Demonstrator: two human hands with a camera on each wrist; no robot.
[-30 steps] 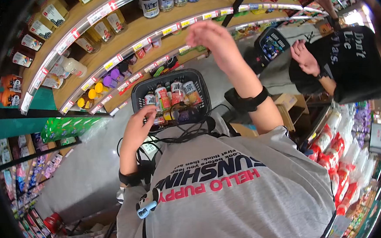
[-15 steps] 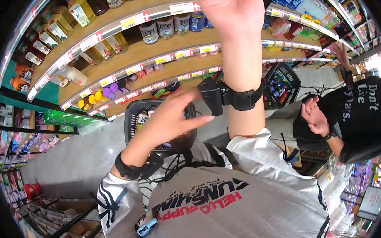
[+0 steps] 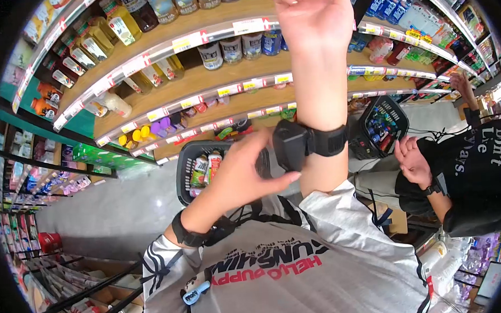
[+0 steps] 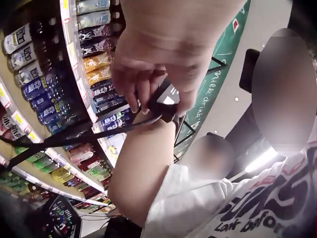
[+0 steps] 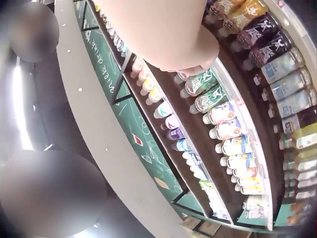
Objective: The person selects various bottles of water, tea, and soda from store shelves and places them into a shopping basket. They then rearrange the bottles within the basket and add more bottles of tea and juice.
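In the head view my left hand (image 3: 237, 171) reaches across to my right forearm, its fingers and thumb on either side of the black wrist device (image 3: 290, 145). The left wrist view shows that hand (image 4: 158, 54) gripping the device (image 4: 165, 99) between thumb and fingers, a black cable running from it. My right hand (image 3: 316, 17) is raised in front of the shelves, palm toward the head camera, fingers loosely bent and holding nothing. In the right wrist view only part of the right hand (image 5: 163, 29) shows, its fingertips mostly hidden.
Curved shelves (image 3: 239, 62) of bottles stand ahead. A black basket (image 3: 184, 175) with bottles sits on the floor below, partly behind my left forearm. At the right are another person in a black shirt (image 3: 481, 171) and a second filled basket (image 3: 359, 132).
My right hand has risen and turned palm toward the head camera. My left hand has left the basket area and taken hold of the device on the right wrist.
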